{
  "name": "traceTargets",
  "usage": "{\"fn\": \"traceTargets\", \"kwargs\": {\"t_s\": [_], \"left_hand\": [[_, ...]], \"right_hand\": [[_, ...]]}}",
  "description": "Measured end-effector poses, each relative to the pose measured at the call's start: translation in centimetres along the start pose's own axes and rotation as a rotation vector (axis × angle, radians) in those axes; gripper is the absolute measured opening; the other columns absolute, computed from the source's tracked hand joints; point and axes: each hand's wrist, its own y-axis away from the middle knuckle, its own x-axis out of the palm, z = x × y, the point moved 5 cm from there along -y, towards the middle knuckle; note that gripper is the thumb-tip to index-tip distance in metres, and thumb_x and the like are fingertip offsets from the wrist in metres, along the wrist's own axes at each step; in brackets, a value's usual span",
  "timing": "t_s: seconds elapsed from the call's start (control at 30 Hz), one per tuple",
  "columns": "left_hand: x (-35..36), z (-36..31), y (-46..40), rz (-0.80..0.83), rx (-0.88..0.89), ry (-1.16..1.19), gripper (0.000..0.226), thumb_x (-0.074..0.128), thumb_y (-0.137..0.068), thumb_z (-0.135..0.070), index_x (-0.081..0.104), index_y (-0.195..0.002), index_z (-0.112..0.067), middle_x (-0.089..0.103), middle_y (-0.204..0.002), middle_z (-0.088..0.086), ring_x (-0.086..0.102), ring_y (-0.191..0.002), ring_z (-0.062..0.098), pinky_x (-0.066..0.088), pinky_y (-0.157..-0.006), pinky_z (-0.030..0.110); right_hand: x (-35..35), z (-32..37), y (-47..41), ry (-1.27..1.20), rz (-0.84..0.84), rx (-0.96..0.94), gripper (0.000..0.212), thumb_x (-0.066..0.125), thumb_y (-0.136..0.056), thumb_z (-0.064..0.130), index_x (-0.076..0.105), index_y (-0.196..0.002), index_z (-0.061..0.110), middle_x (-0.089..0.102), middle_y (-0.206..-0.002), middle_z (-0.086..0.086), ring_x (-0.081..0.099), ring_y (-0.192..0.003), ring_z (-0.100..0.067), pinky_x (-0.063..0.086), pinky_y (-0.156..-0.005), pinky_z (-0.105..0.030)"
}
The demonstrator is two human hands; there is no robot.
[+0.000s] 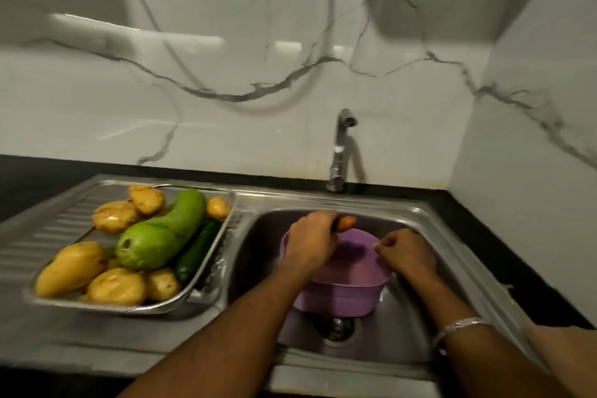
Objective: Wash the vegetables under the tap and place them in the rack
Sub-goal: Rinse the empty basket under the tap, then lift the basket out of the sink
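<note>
My left hand [311, 237] grips an orange vegetable [347, 222], probably a carrot, over the far rim of a purple plastic bowl [342, 296] that stands in the steel sink [416, 307]. My right hand [405, 252] hangs over the bowl's right rim with loosely curled fingers and holds nothing that I can see. The tap [340, 147] rises behind the sink; no water stream shows. On the draining board to the left, a metal rack [193, 296] holds several potatoes [118, 286], a pale green gourd [161, 233] and a dark cucumber [197, 249].
The sink drain [337, 328] lies just in front of the bowl. A ribbed steel draining board [42, 236] extends left of the rack. A black counter [504, 245] borders the sink on the right, with white marble walls behind and to the right.
</note>
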Motion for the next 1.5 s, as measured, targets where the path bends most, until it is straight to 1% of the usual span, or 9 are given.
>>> {"fn": "traceTargets", "kwargs": {"t_s": [0.37,0.53,0.73,0.83,0.9,1.0,1.07,1.2,1.5], "left_hand": [[-18.6,5.1,5.3,-0.13,0.032,-0.166,0.035,0.074,-0.088,-0.033,0.067,-0.122,-0.035,0.072,-0.113,-0.006,0.066,-0.102,0.016,0.054,-0.086,0.038],[-25.1,13.3,6.1,-0.121,-0.271,-0.322,0.037,0.065,-0.089,-0.058,0.077,-0.101,-0.026,0.075,-0.094,-0.002,0.067,-0.087,0.02,0.055,-0.075,0.035],[-24.7,18.5,7.8,0.156,-0.545,-0.351,0.035,0.075,-0.088,-0.042,0.074,-0.105,-0.012,0.075,-0.077,0.003,0.073,-0.065,0.015,0.059,-0.064,0.029],[-25.3,17.0,9.7,-0.065,-0.417,-0.548,0.029,0.064,-0.093,-0.05,0.076,-0.109,-0.03,0.075,-0.1,-0.004,0.069,-0.092,0.019,0.052,-0.073,0.032],[-25.3,14.3,12.1,-0.211,-0.231,-0.484,0.023,0.063,-0.095,-0.048,0.076,-0.099,-0.029,0.071,-0.088,-0.009,0.066,-0.085,0.015,0.042,-0.065,0.029],[-23.5,11.6,17.2,-0.168,0.04,-0.406,0.046,0.051,-0.096,-0.065,0.066,-0.077,-0.025,0.055,-0.064,-0.01,0.055,-0.063,0.008,0.035,-0.054,0.029],[-22.2,11.9,20.0,-0.097,0.148,-0.441,0.054,0.041,-0.097,-0.071,0.06,-0.076,-0.026,0.056,-0.071,-0.01,0.053,-0.068,0.006,0.041,-0.057,0.03],[-20.5,13.4,22.3,0.021,0.234,-0.45,0.038,0.037,-0.103,-0.06,0.057,-0.092,-0.031,0.054,-0.096,-0.014,0.056,-0.086,0.006,0.044,-0.064,0.026],[-20.2,12.7,22.8,-0.073,0.419,-0.726,0.018,0.053,-0.1,-0.045,0.052,-0.092,-0.029,0.058,-0.092,-0.008,0.056,-0.083,0.019,0.051,-0.072,0.037]], "right_hand": [[3.3,-0.6,-2.1,0.001,0.124,-0.045,0.024,0.08,-0.084,0.04,0.07,-0.077,0.02,0.069,-0.07,0.0,0.067,-0.07,-0.023,0.056,-0.072,-0.036],[4.7,-1.5,-2.6,0.004,0.21,-0.06,0.035,0.086,-0.078,0.041,0.067,-0.086,0.013,0.068,-0.078,-0.007,0.067,-0.073,-0.026,0.053,-0.068,-0.036],[4.4,-1.5,-2.4,0.005,0.188,-0.074,0.033,0.086,-0.077,0.041,0.064,-0.082,0.017,0.067,-0.078,-0.005,0.064,-0.069,-0.022,0.05,-0.062,-0.036],[4.6,-1.7,-2.7,-0.002,0.191,-0.073,0.033,0.087,-0.077,0.041,0.065,-0.085,0.017,0.068,-0.08,-0.006,0.065,-0.071,-0.023,0.055,-0.067,-0.038],[4.5,-1.7,-2.9,-0.002,0.199,-0.071,0.033,0.086,-0.077,0.041,0.065,-0.087,0.018,0.068,-0.082,-0.006,0.066,-0.072,-0.023,0.055,-0.069,-0.039],[4.3,-1.0,-2.6,-0.008,0.207,-0.085,0.031,0.086,-0.078,0.041,0.064,-0.084,0.02,0.069,-0.085,-0.007,0.066,-0.074,-0.024,0.054,-0.071,-0.038],[4.2,-0.7,-2.2,-0.007,0.211,-0.085,0.031,0.086,-0.079,0.039,0.061,-0.082,0.021,0.067,-0.085,-0.009,0.064,-0.074,-0.025,0.051,-0.069,-0.036],[4.1,-0.5,-1.8,-0.021,0.224,-0.076,0.029,0.087,-0.078,0.036,0.062,-0.08,0.02,0.067,-0.084,-0.011,0.063,-0.074,-0.026,0.048,-0.067,-0.035],[4.0,-0.2,-1.6,0.0,0.239,-0.079,0.032,0.086,-0.08,0.035,0.066,-0.092,0.013,0.067,-0.086,-0.013,0.063,-0.074,-0.026,0.047,-0.064,-0.035]]}}
